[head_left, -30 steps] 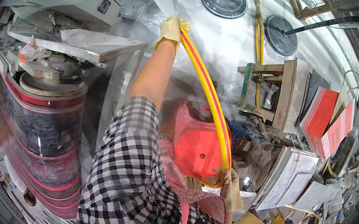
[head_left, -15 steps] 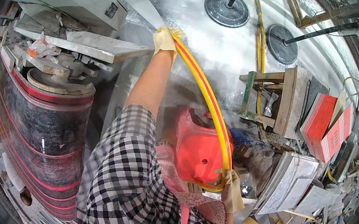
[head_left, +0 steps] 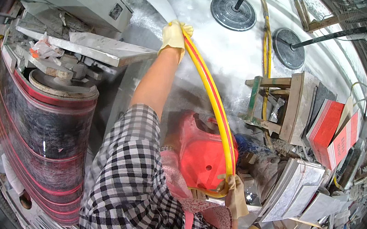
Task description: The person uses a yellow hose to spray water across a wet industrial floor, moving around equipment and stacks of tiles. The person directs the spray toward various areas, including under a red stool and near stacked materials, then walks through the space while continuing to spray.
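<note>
A cream rubber glove covers my left hand (head_left: 174, 37), which is wrapped round the front end of a yellow hose (head_left: 209, 83) with a red stripe. A flat fan of water (head_left: 157, 2) leaves the hose end and strikes the wet, whitish floor (head_left: 204, 23). From there the hose bows back toward my body. My right hand (head_left: 236, 195), in a dull tan glove, grips it low down. Beside that stretch of hose is a red plastic stool (head_left: 203, 158), partly behind the hose and my pink apron.
To the left stands a dark drum with red bands (head_left: 51, 132), stone scraps on top. A slab (head_left: 105, 50) juts beside a grey cabinet (head_left: 95, 5). Round black bases (head_left: 232, 13) carry poles at the far right. A wooden frame (head_left: 279, 102), red box (head_left: 334, 131) and stacked tiles (head_left: 290, 188) lie right.
My left hand has shifted slightly to the right and away from me with the hose end. The water fan has swung right. My right hand keeps its hold.
</note>
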{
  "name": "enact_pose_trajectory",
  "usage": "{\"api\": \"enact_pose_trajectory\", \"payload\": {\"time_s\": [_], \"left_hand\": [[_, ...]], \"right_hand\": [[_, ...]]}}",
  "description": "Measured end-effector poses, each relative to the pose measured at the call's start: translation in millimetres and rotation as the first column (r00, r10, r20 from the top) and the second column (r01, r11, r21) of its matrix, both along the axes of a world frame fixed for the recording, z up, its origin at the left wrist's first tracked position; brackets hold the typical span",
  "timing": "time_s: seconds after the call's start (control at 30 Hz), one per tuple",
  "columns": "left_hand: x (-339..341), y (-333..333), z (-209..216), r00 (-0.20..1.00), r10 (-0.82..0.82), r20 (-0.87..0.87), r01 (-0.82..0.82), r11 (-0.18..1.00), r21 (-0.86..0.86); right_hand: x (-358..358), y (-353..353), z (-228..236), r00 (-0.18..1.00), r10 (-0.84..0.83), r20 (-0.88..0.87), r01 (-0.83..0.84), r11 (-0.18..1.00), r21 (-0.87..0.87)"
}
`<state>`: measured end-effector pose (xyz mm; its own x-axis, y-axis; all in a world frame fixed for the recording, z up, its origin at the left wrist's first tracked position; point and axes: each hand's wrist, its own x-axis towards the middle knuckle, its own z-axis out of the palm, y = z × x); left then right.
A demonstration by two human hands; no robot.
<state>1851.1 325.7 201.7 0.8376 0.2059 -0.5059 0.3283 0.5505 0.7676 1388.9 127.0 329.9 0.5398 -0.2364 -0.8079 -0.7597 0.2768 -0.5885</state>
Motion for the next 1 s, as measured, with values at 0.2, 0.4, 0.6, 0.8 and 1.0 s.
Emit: {"api": "enact_pose_trajectory", "payload": {"time_s": [0.2,0.4,0.6,0.8,1.0], "left_hand": [[9.7,-16.6,26.1,0.992,-0.058,0.111,0.056,0.998,0.017],[11.4,-18.5,19.6,0.979,-0.192,0.074,0.188,0.981,0.054],[-19.7,4.3,-21.5,0.989,-0.106,-0.107,0.104,0.994,-0.024],[-52.5,20.8,-51.9,0.971,-0.108,-0.211,0.125,0.990,0.069],[-49.9,7.2,-41.6,0.970,-0.204,-0.133,0.210,0.977,0.039]], "right_hand": [[3.6,0.8,4.6,1.000,0.014,0.004,-0.013,1.000,-0.016],[-3.2,1.7,13.3,1.000,0.016,0.021,-0.016,1.000,-0.007],[-20.0,2.7,20.2,0.999,0.024,-0.032,-0.022,0.999,0.034],[-39.3,-1.3,21.6,0.997,0.051,-0.053,-0.051,0.999,0.002],[-50.1,-1.5,21.1,0.998,0.055,-0.022,-0.056,0.998,-0.032]]}}
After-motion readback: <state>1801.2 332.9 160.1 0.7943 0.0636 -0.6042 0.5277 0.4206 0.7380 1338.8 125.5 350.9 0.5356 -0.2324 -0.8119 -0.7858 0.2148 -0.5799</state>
